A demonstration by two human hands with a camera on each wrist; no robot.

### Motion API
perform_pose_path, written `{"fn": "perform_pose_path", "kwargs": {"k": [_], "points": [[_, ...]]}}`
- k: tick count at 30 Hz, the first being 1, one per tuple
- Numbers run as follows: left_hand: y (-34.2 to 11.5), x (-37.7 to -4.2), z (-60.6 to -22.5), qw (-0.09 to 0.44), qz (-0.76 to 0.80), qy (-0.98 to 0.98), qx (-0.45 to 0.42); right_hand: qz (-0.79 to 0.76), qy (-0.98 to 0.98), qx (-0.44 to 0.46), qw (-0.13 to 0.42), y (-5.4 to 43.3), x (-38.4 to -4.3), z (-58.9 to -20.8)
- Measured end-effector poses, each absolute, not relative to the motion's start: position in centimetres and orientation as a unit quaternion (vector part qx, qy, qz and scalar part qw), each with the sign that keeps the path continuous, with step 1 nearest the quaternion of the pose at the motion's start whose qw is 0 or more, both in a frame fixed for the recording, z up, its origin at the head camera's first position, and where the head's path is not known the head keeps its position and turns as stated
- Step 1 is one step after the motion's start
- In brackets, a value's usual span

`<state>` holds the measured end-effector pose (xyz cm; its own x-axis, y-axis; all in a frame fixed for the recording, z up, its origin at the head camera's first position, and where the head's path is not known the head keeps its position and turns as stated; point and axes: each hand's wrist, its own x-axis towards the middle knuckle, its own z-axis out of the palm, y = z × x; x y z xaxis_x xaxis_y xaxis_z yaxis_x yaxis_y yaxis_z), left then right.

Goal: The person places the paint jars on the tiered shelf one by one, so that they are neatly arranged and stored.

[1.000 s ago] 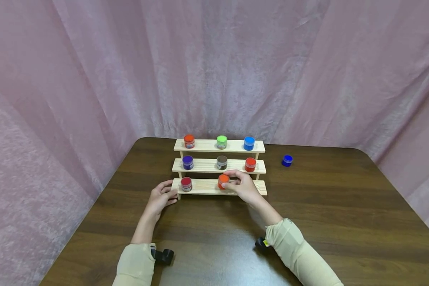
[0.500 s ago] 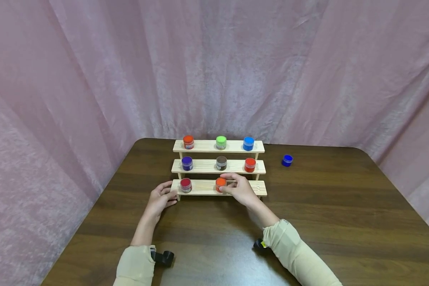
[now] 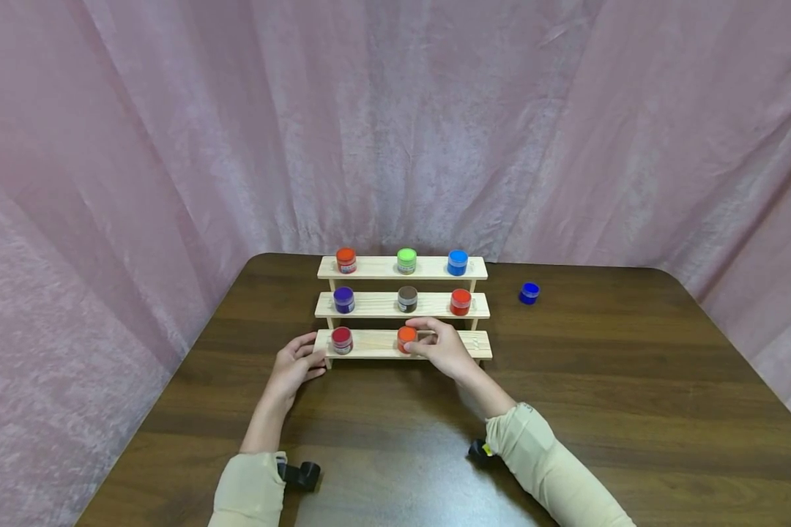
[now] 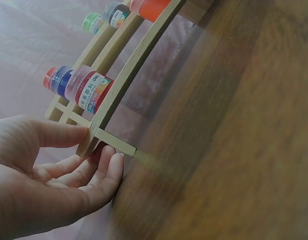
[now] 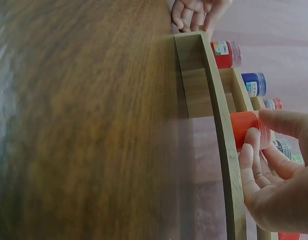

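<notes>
A three-tier wooden display rack [image 3: 369, 344] holds small paint jars. On its bottom tier, my right hand [image 3: 444, 350] pinches an orange paint jar [image 5: 242, 125] between thumb and fingers, and the jar stands on the board at mid-length. At the left end of that tier my left hand [image 3: 293, 369] grips the board, thumb on top and fingers curled beneath, as the left wrist view shows. A dark red paint jar [image 4: 89, 90] sits just beside the left thumb. Above, the middle tier carries purple [image 3: 344, 300], brown [image 3: 407, 299] and red [image 3: 461, 302] jars.
Orange-red [image 3: 346, 260], green [image 3: 406, 261] and light blue [image 3: 458, 263] jars line the top tier. A dark blue jar [image 3: 529, 293] stands on the brown wooden table [image 3: 600, 366], right of the rack. Behind hangs a pink curtain [image 3: 395, 132].
The right hand has shifted the orange jar slightly left along the bottom tier, with little movement in the last half second. The left hand stays on the rack's end.
</notes>
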<state>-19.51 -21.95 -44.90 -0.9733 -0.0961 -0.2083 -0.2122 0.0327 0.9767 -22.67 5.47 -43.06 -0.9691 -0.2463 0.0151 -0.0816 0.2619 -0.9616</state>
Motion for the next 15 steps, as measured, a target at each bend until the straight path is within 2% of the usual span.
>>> {"fn": "perform_pose_path", "kwargs": {"k": [15], "points": [[-21.89, -19.47, -44.84, 0.044, 0.688, 0.715, -0.111, -0.607, 0.786, -0.095, 0.059, 5.93, -22.2, -43.09]]}}
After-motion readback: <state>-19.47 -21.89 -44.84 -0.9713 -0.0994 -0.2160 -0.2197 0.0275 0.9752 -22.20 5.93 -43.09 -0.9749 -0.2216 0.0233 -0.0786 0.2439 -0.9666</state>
